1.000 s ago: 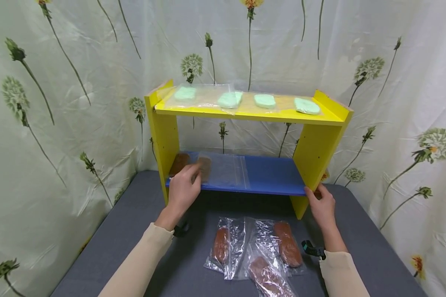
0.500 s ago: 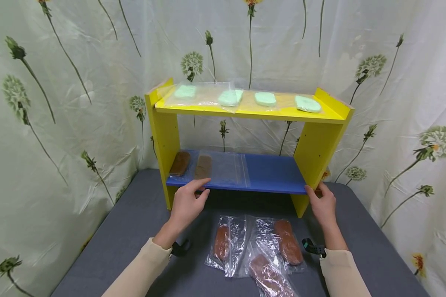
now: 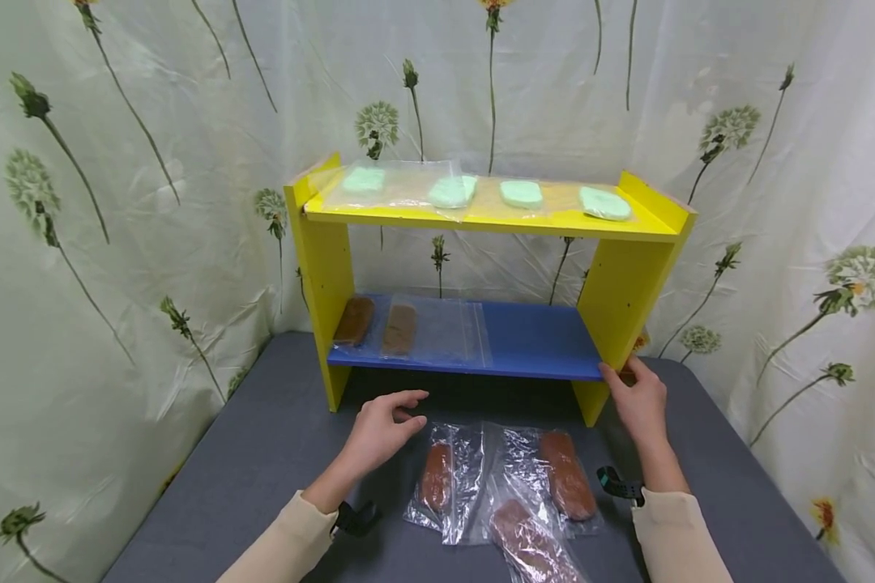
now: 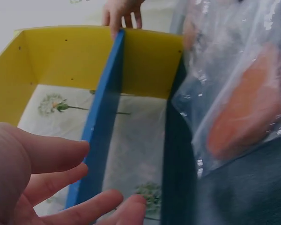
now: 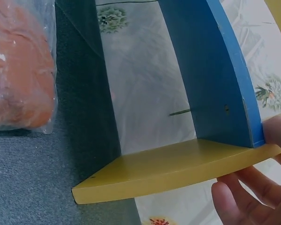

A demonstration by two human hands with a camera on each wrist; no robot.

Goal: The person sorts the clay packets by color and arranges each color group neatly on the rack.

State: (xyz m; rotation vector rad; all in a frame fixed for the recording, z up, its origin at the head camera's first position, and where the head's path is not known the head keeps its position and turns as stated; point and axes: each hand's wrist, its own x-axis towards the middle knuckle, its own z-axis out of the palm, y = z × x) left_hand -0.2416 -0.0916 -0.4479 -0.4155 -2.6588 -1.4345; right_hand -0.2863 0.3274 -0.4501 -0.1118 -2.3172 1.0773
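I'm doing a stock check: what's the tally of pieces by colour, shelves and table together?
Pale green pieces on the yellow top shelf: 4
Brown pieces on the blue shelf: 2
Reddish-brown pieces on the dark table: 3
Total: 9

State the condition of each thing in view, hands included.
Yellow-and-blue two-tier shelf unit: upright.
Left hand: empty, fingers relaxed and apart.
Right hand: gripping the unit's right side.
Four pale green rounded slabs: flat on the yellow top.
Two brown oblong slabs: bagged, left end of the blue shelf.
Three reddish-brown oblong slabs: in overlapping clear plastic bags on the dark grey tabletop; seals unclear.
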